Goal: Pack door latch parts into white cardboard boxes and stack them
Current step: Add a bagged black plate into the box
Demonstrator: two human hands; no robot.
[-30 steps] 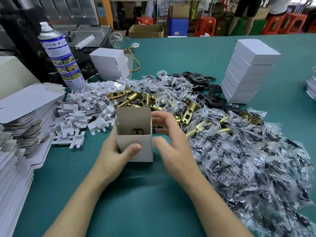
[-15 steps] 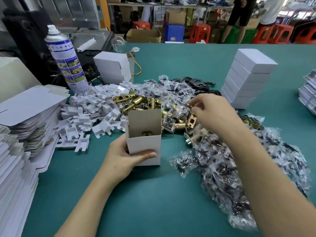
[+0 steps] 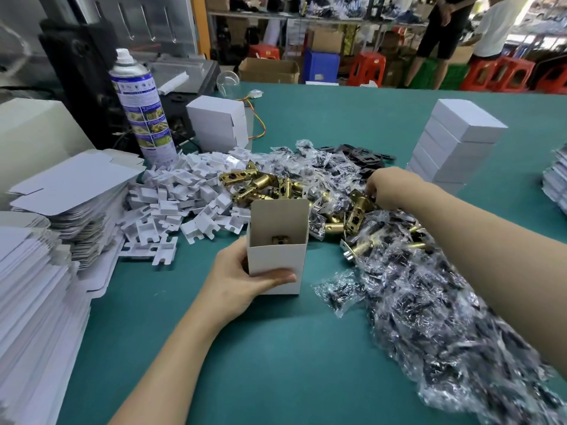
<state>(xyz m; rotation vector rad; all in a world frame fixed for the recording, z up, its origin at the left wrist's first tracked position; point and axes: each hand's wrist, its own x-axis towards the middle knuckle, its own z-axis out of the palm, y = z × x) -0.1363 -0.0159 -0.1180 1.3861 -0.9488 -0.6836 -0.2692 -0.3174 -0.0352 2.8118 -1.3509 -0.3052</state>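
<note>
My left hand (image 3: 239, 282) grips an upright white cardboard box (image 3: 277, 259) on the green table, thumb across its front. The box top is open and a brass latch (image 3: 280, 239) lies inside. My right hand (image 3: 391, 185) reaches over the heap of brass latches (image 3: 267, 184) and bagged screws (image 3: 429, 302), next to the black plates (image 3: 365, 154). Its fingertips point down into the pile and are hidden. A tall stack of closed white boxes (image 3: 457, 142) stands at the back right.
White cardboard inserts (image 3: 171, 204) are heaped left of the box. Flat box blanks (image 3: 61, 191) are piled along the left edge. A spray can (image 3: 139, 102) and a short stack of boxes (image 3: 217, 124) stand behind. People stand beyond the table's far edge.
My right hand left the box, swept right over the latches and now reaches farther back toward the black plates. My left hand has kept hold of the box.
</note>
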